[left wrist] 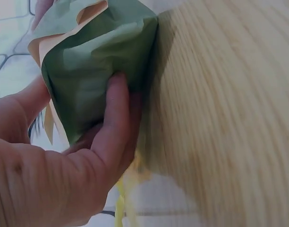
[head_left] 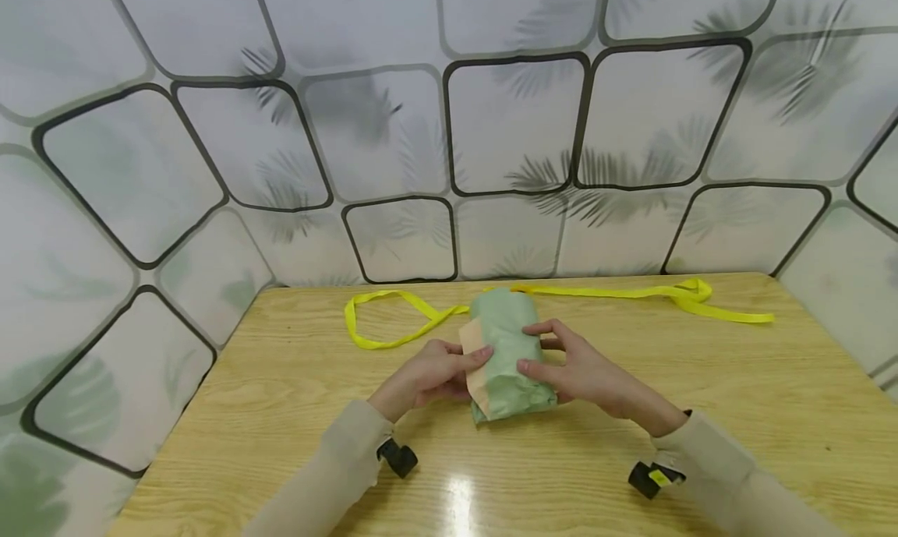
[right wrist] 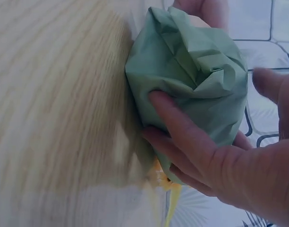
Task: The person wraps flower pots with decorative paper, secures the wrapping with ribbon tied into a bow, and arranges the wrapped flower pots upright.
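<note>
A bundle wrapped in green paper [head_left: 507,342], with a peach-coloured inner side showing along its left flap, lies on the table between both hands. My left hand [head_left: 438,372] grips its left side, thumb on top of the flap and fingers low against the side. From the right, my right hand [head_left: 578,365] holds it with thumb and fingers spread around that side. In the right wrist view, the near end of the green paper [right wrist: 196,71] is crumpled and folded in. The left wrist view shows the left fingers [left wrist: 117,101] pressing the folded paper. What the paper encloses is hidden.
Behind the bundle, a yellow ribbon [head_left: 617,291] stretches right to a loose twist, and a yellow ribbon loop [head_left: 358,338] lies to the left. A small orange thing [right wrist: 163,176] shows beyond the bundle. The wooden table [head_left: 281,389] meets a patterned cloth wall [head_left: 505,233].
</note>
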A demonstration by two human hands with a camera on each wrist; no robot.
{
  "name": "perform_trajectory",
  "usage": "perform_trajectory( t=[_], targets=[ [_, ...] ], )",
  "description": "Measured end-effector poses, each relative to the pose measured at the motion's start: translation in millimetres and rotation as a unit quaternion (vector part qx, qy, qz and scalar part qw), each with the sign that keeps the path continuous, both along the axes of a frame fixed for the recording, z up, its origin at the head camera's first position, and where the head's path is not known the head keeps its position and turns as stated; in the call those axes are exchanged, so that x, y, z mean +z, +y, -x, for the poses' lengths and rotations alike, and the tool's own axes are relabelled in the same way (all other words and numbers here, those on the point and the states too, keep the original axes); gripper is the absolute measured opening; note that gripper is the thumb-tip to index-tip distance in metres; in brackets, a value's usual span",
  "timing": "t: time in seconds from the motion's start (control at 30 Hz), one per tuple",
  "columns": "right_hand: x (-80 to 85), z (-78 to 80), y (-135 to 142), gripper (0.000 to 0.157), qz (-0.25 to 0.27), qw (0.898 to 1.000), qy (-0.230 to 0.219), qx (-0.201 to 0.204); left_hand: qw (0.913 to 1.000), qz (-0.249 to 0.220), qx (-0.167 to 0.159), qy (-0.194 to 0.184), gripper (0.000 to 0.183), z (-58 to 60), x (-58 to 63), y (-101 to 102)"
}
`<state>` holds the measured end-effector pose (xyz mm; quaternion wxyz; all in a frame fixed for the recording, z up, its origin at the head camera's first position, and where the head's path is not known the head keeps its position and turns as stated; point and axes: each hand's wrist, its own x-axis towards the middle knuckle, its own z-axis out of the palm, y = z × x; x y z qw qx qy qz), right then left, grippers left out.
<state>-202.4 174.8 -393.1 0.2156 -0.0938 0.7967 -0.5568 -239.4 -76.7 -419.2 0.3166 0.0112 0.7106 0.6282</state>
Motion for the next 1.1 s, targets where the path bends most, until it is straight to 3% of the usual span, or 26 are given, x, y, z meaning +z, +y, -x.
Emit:
perform_trajectory(
  t=[0.1,0.23,0.4,0.6,0.9,1.1],
  targets=[
    [-2.2,-1.1,0,0.058,0.027,1.000,-0.008,-0.013,0.9999,-0.008,0.005,-0.004,0.047,-1.0,2.8,2],
    [-1.0,-6.4,1,0.053,0.040,0.999,-0.012,-0.028,0.9998,-0.003,-0.018,-0.002,0.047,-3.6,6.9,5],
    [7.1,-12.8,7,0.069,0.033,0.999,-0.020,-0.035,0.9989,0.008,-0.046,0.001,0.053,-7.2,10.3,9],
    [16.6,-18.5,15,0.092,0.016,0.997,-0.038,-0.060,0.9979,-0.024,-0.059,0.003,0.059,-11.5,12.1,18],
    [22.7,-21.9,31,0.086,0.004,0.998,-0.056,-0.037,0.9937,-0.052,-0.099,-0.007,0.057,-18.3,16.2,31],
    [26.3,-22.7,37,0.087,-0.008,0.997,-0.060,-0.044,0.9919,-0.075,-0.101,-0.019,0.057,-22.0,13.8,40]
  ],
)
